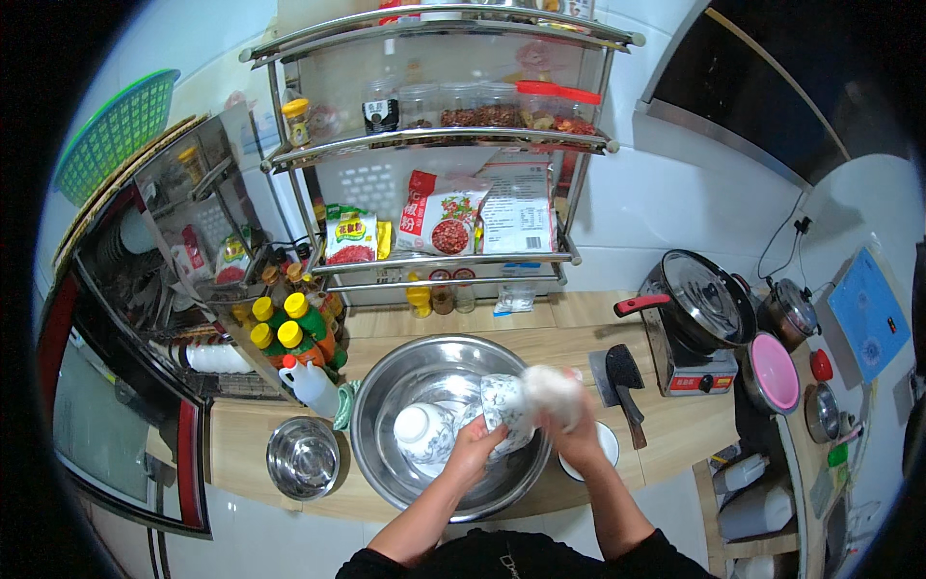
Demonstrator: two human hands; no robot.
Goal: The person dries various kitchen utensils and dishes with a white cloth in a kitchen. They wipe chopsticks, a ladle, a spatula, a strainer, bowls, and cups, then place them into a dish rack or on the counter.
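Note:
My left hand (472, 447) grips a white bowl (503, 407) with a grey-blue floral pattern, tilted on its side above a large stainless steel basin (370, 465). My right hand (576, 443) is closed on a blurred white cloth (551, 392) at the bowl's right side. Whether the cloth touches the bowl is hard to tell. Inside the basin, an upside-down patterned bowl (423, 433) rests at the left, with more white crockery partly hidden beside it. Partly behind my right hand stands a white dish (609, 443) with a dark rim.
A cleaver (628, 405) and another dark blade lie right of the basin. Beyond them, a lidded pan (705, 300) sits on a portable gas stove (700, 380). Leftward are a small steel bowl (302, 459), a white jug (311, 385) and several yellow-capped bottles (295, 336). A steel rack (448, 260) stands behind.

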